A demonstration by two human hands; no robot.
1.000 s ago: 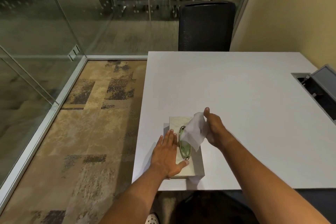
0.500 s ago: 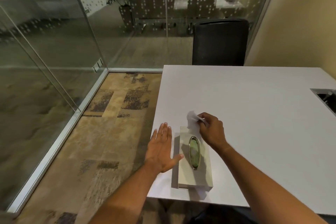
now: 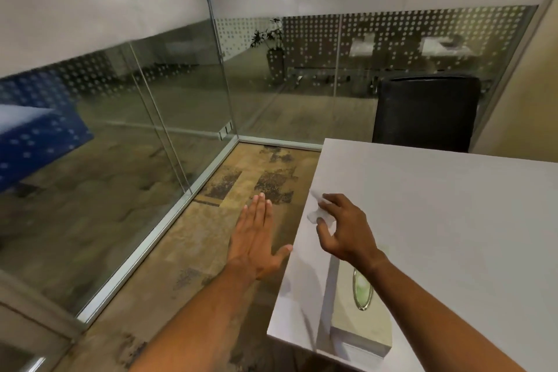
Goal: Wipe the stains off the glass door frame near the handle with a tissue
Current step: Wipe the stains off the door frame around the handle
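My right hand (image 3: 344, 226) hovers over the left edge of the white table (image 3: 453, 220) and pinches a crumpled white tissue (image 3: 315, 210) between thumb and fingers. My left hand (image 3: 256, 238) is flat with straight fingers, held in the air over the carpet just left of the table, holding nothing. The beige tissue box (image 3: 359, 332) with its oval metal-rimmed slot lies near the table's front edge, partly under my right forearm. Glass wall panels with thin metal frames (image 3: 217, 48) stand to the left and ahead. No door handle is in view.
A black chair (image 3: 425, 112) stands behind the table against the far dotted glass. An aluminium floor rail (image 3: 157, 229) runs along the base of the left glass wall. Patterned carpet (image 3: 211, 235) lies between the glass and the table. A potted plant is visible beyond the glass.
The view has swung up and left towards the glass wall. My left hand has left the tissue box and lifted off the table. My right hand has pulled the tissue free and bunched it.
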